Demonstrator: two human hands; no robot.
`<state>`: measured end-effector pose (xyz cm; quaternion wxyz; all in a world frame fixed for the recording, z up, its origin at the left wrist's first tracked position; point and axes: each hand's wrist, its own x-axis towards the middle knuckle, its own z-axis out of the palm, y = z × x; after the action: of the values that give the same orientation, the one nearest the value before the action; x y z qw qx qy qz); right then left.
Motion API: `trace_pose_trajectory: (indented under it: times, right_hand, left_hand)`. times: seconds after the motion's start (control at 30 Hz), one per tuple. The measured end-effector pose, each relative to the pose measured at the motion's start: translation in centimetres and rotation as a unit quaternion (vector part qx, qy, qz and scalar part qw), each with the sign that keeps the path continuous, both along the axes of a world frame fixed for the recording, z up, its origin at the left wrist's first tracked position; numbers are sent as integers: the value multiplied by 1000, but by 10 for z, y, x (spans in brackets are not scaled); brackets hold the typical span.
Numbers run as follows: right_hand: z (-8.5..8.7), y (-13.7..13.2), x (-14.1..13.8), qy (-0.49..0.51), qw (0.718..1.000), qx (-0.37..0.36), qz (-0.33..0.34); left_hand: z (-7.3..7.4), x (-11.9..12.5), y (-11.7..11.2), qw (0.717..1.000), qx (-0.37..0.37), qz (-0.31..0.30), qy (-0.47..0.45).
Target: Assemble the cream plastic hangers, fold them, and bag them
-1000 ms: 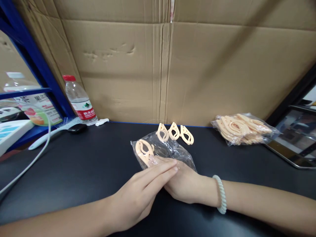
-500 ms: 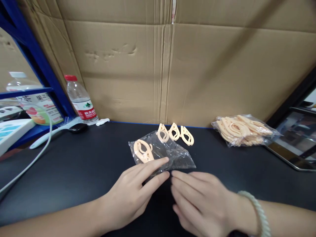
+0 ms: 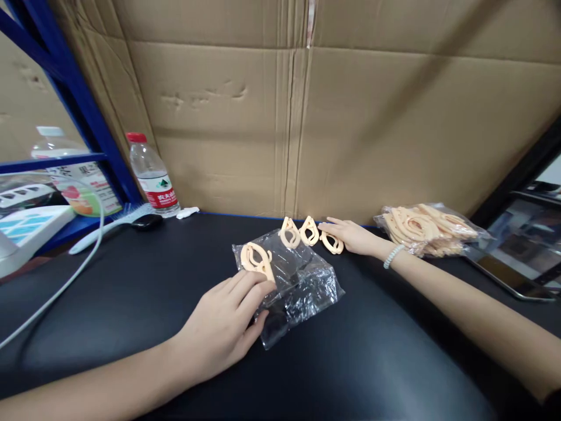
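Observation:
A clear plastic bag (image 3: 313, 292) lies on the black table with a peach-coloured folding hanger (image 3: 257, 257) inside at its left end. My left hand (image 3: 223, 321) grips the bag's near left edge, fingers over the hanger's lower end and thumb below. Beyond the bag, three more folded hangers stand in a row: a left one (image 3: 284, 235), a middle one (image 3: 303, 231) and a right one (image 3: 337, 247). My right hand (image 3: 357, 237) reaches across to the right one, fingers stretched over its top; the thumb is hidden.
At the back right lies a filled bag of folded hangers (image 3: 423, 228), beside a dark glassy device (image 3: 508, 275). A water bottle (image 3: 154, 181), a long-handled brush (image 3: 105, 229) and a white cable (image 3: 65, 286) are at left. Cardboard (image 3: 219, 117) walls the back.
My right hand has left the bag's mouth and moved forward and right to the right hanger. My left hand has shifted slightly left on the bag, whose near edge now shows.

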<state>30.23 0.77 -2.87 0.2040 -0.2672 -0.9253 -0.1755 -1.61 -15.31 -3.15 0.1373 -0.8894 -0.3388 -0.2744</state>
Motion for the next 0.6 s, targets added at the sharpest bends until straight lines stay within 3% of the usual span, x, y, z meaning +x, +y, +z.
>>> trace_pose_trajectory:
  times: [0.2, 0.43, 0.6]
  right_hand:
    - [-6, -23, 26, -3, 999, -17, -27]
    - [-15, -111, 42, 8, 991, -89, -95]
    - [-7, -168, 29, -37, 993, -87, -75]
  left_hand:
    - [2, -9, -3, 1000, -14, 19, -11]
    - [1, -9, -4, 999, 37, -31, 14]
    - [2, -13, -4, 995, 67, -55, 50]
